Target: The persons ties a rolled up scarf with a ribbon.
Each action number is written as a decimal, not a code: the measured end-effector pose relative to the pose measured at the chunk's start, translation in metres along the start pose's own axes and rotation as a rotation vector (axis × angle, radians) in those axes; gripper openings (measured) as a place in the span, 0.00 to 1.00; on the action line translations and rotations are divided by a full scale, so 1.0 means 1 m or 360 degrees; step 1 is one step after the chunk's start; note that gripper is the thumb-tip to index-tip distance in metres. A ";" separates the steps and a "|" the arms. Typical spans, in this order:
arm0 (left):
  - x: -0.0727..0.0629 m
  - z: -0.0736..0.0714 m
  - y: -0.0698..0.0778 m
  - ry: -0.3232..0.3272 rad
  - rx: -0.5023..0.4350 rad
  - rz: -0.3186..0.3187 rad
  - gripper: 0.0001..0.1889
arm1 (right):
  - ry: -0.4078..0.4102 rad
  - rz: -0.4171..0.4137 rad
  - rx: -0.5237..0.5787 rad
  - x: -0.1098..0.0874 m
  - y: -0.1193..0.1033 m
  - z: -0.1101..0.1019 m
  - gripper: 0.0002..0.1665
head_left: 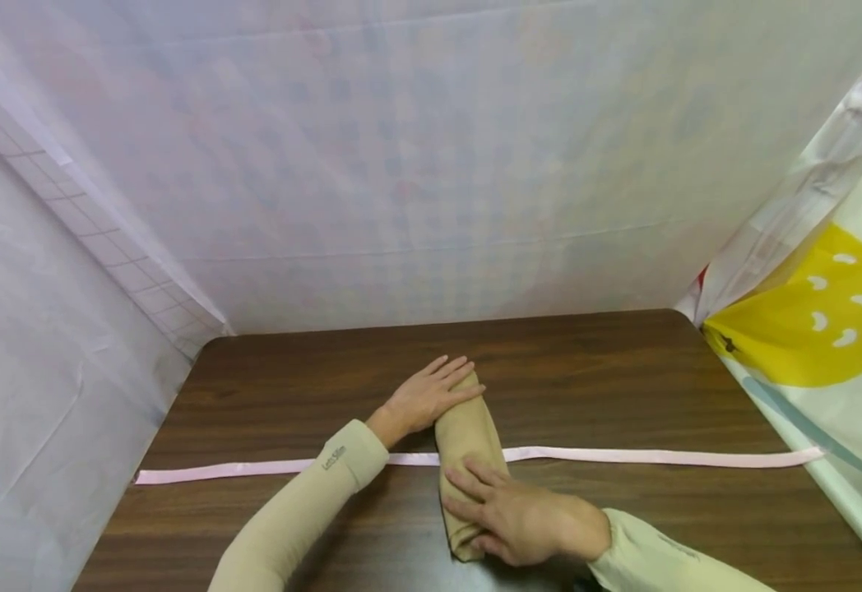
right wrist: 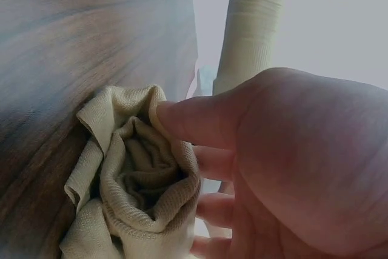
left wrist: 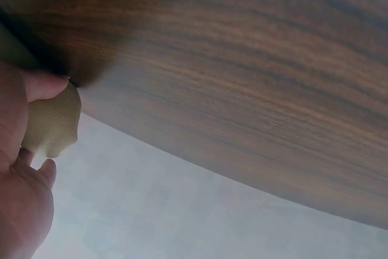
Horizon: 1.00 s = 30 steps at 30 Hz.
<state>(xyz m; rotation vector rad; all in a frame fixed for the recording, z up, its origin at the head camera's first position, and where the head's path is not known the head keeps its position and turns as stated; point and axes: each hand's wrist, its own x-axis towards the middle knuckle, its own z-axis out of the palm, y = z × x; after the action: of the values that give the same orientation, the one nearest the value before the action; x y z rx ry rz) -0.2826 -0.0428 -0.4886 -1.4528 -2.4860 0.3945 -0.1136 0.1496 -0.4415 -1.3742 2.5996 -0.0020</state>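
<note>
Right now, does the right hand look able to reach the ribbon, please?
Probably yes: right of the cloth, the ribbon lies uncovered close to the right hand, though that hand rests on the cloth.

Left grip [left wrist: 19, 201] against tan cloth [left wrist: 53, 124] — brown wood tabletop [left wrist: 242, 89] beside

Cloth roll [head_left: 468, 432]: lay partly hidden beneath the left hand [head_left: 428, 397] and right hand [head_left: 523, 514]; its innermost folds sank into shadow;
Pink ribbon [head_left: 646, 456]: was hidden where the cloth roll and left sleeve [head_left: 298, 518] crossed it;
Table [head_left: 586, 386]: head view's bottom edge cut off its near side;
Right sleeve [head_left: 653, 555]: its print was too small to read
</note>
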 end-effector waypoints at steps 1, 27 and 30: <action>-0.001 0.000 0.000 -0.0004 -0.0010 -0.0005 0.31 | -0.0010 0.0002 0.0009 0.000 0.000 0.000 0.37; -0.049 -0.024 -0.040 0.0282 -0.0396 -0.0410 0.40 | 0.0526 0.0024 0.0533 -0.033 0.076 -0.036 0.25; -0.059 -0.028 -0.045 0.0359 -0.0470 -0.0474 0.38 | 0.0534 0.0064 0.0572 -0.037 0.090 -0.038 0.24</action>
<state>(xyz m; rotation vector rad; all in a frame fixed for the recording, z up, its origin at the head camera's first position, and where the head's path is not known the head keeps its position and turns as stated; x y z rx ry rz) -0.2819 -0.1126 -0.4510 -1.1147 -2.5919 -0.1894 -0.1738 0.2275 -0.4066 -1.2777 2.7024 -0.7148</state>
